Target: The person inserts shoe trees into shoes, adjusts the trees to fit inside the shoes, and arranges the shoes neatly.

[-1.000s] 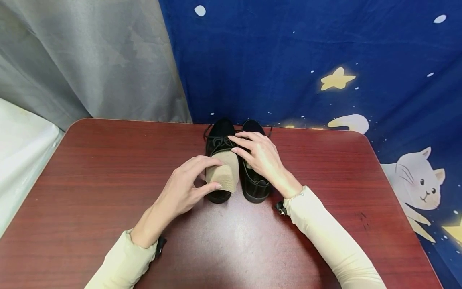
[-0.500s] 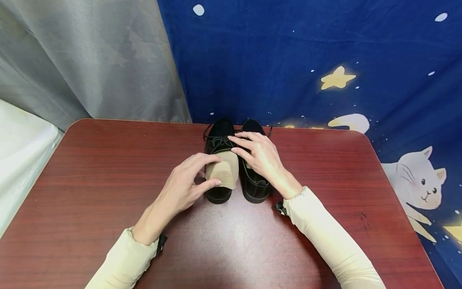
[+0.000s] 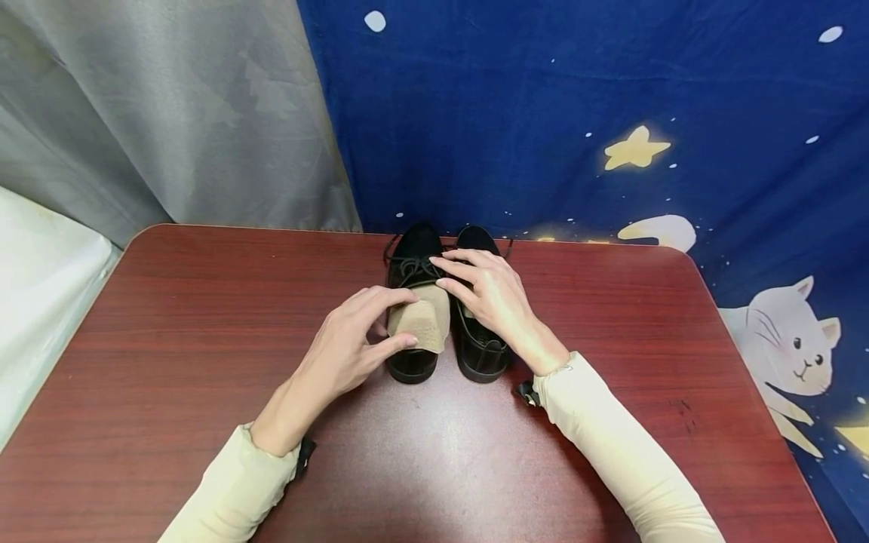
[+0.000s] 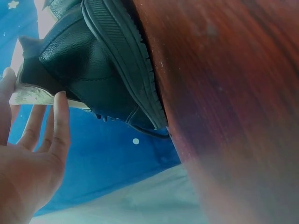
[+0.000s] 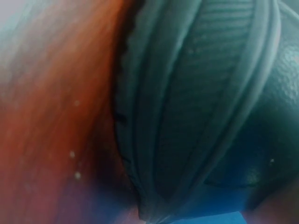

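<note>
Two black lace-up shoes stand side by side on the table, toes toward the far edge. A beige insole (image 3: 431, 326) lies part-way in the left shoe (image 3: 417, 245), its rear end sticking up out of the opening. My left hand (image 3: 339, 351) holds the insole by its left side, thumb near its back end and index finger across the top; in the left wrist view the fingers reach its edge. Over the right shoe (image 3: 480, 366) lies my right hand (image 3: 492, 294), its fingers extended and tips touching the left shoe by the laces. The insole's front is hidden inside.
A reddish-brown wooden table (image 3: 204, 324) bears the shoes, close to its far edge. Behind it hang a grey curtain (image 3: 190, 113) and a blue curtain (image 3: 475, 113) with stars and a cat. White material (image 3: 41, 286) lies at the far left.
The insole's raised rear end has moved slightly forward, showing more of the left shoe's heel. My left hand has shifted forward a little with it. The right hand stays in place.
</note>
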